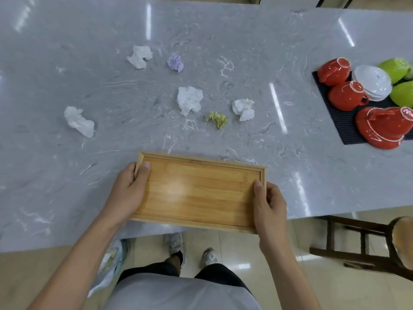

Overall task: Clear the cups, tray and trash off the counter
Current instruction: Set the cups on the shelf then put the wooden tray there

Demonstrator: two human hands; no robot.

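The left hand (131, 186) grips the left short end of the wooden tray (199, 191), thumb over the rim and fingers under it. The right hand (269, 202) grips the right short end the same way. The tray is bare and sits at the near edge of the counter (223, 30), its near long side overhanging past that edge. Its long axis runs left to right, along the counter's edge, with the right end a little nearer the person, and its open face is up.

Beyond the tray, crumpled trash is spread over the counter: a white tissue (78, 121) to the far left, another white wad (140, 56) and a lilac paper ball (176, 63) farther back, a larger white wad (190, 100) straight beyond the tray's middle, then a yellow-green scrap (217, 119) and a white wad (244, 109) beside it. Well right of the tray, upturned red cups (334, 71), white saucers (373, 82) and green cups (394, 69) rest on a dark mat (344, 124).

The step in hand looks like carrying the tray off. The next move calls for lifting it level with both hands, and the scattered trash remains to be gathered.
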